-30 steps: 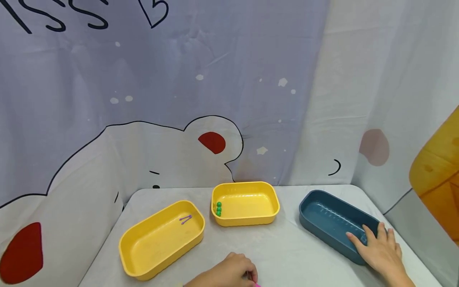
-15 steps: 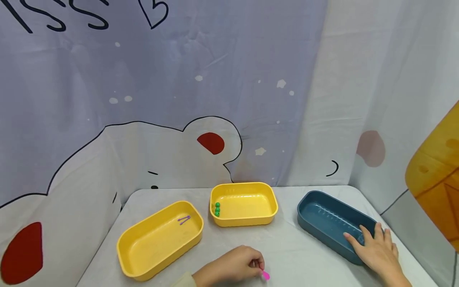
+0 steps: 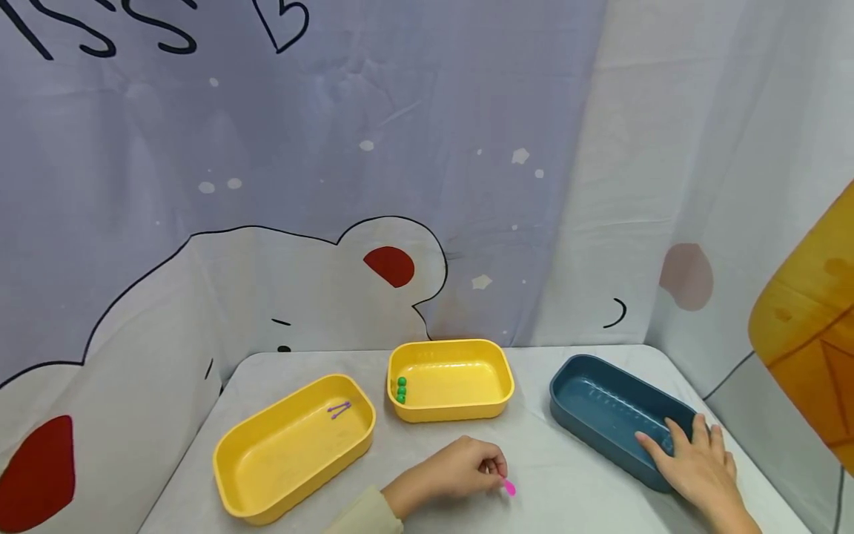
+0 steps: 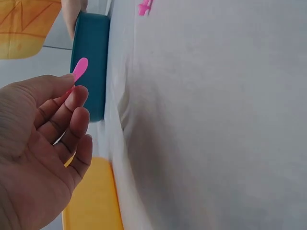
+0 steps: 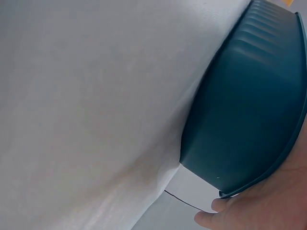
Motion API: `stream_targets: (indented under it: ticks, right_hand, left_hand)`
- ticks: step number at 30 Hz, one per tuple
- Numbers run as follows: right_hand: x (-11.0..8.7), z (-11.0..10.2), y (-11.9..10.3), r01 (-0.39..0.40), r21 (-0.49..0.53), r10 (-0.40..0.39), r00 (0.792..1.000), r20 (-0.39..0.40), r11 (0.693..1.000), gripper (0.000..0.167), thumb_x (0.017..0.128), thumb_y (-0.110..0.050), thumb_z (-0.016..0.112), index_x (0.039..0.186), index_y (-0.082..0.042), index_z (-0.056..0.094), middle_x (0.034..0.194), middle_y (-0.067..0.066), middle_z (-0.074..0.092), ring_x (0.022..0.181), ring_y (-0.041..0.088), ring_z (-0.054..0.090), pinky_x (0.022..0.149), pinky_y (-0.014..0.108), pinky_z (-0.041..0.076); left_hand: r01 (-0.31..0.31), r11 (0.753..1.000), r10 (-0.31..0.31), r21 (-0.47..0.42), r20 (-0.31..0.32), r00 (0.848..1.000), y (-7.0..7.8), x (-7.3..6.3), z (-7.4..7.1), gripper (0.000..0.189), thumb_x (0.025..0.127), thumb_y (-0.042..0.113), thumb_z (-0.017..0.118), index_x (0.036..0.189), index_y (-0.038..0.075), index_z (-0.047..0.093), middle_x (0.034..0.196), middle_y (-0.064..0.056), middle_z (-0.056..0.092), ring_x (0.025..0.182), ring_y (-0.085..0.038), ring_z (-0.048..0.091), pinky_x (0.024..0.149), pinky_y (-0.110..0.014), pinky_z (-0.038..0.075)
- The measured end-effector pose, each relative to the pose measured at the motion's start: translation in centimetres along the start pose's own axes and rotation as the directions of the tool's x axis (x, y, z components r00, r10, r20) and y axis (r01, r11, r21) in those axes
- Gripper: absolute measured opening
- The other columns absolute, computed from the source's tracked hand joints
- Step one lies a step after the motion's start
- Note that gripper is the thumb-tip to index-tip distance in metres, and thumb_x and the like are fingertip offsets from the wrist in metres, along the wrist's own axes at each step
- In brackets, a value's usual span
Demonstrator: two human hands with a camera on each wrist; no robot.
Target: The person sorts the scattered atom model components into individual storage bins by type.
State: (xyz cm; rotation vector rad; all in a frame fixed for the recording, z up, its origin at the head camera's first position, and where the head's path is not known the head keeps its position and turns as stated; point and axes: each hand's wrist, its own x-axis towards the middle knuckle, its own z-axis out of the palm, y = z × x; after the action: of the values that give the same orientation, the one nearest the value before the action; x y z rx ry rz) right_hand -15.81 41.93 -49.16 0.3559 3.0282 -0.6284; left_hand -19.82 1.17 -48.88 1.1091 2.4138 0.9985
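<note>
My left hand (image 3: 460, 467) is above the table's near middle. Its thumb and index finger pinch a small pink spoon-shaped piece (image 4: 80, 68), whose rounded end sticks out past the fingertips; the other fingers curl loosely. My right hand (image 3: 700, 471) rests on the near end of a dark blue tray (image 3: 600, 437), fingers spread over its rim. In the right wrist view the tray's outer wall (image 5: 240, 110) fills the right side, with fingertips at its lower edge. Another pink piece (image 4: 144, 7) lies on the table at the top of the left wrist view.
At left, a yellow tray (image 3: 267, 460) contains two thin purple pieces (image 3: 339, 409). A second yellow tray (image 3: 460, 411) at the back middle holds several green balls (image 3: 401, 391) along its left wall. Printed cloth (image 3: 333, 111) hangs behind the white-covered table (image 3: 560, 489).
My left hand has moved right and farther from me with the pink spoon-shaped piece, bringing more of the piece into view. The right hand stays on the blue tray.
</note>
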Motion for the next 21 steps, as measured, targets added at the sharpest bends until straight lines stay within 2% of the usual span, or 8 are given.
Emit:
stream_targets:
  ticks: [9, 16, 21]
  right_hand:
    - [-0.1, -0.2, -0.3, -0.012, 0.004, 0.012, 1.000, 0.003, 1.000, 0.104, 0.095, -0.077, 0.038, 0.150, 0.011, 0.027, 0.149, 0.049, -0.017, 0.137, 0.069, -0.016, 0.101, 0.084, 0.001]
    - [-0.3, -0.5, -0.6, -0.026, -0.002, 0.026, 0.999, 0.032, 1.000, 0.105, 0.094, -0.078, 0.037, 0.151, 0.010, 0.025, 0.149, 0.048, -0.019, 0.136, 0.069, -0.018, 0.102, 0.084, 0.001]
    - [-0.4, -0.5, -0.6, -0.029, 0.001, 0.029, 0.999, 0.035, 1.000, 0.105, 0.095, -0.077, 0.037, 0.151, 0.010, 0.025, 0.149, 0.048, -0.019, 0.136, 0.070, -0.017, 0.102, 0.084, 0.001]
  left_hand:
    - [0.052, 0.996, -0.051, -0.079, 0.017, 0.999, 0.0, 2.1, -0.1, 0.007, 0.092, 0.017, 0.075, 0.088, 0.018, 0.069, 0.071, 0.017, 0.059, 0.065, 0.004, 0.050, 0.060, -0.014, 0.044]
    - [0.056, 0.995, -0.057, -0.087, -0.009, 0.998, 0.3, 3.5, 0.1, 0.009, 0.092, 0.017, 0.075, 0.088, 0.020, 0.068, 0.072, 0.016, 0.059, 0.063, 0.003, 0.051, 0.059, -0.015, 0.045]
    - [0.070, 0.992, -0.070, -0.104, -0.002, 0.998, 0.8, 4.6, 0.0, 0.010, 0.092, 0.015, 0.073, 0.087, 0.021, 0.067, 0.072, 0.014, 0.060, 0.063, 0.000, 0.051, 0.059, -0.016, 0.045]
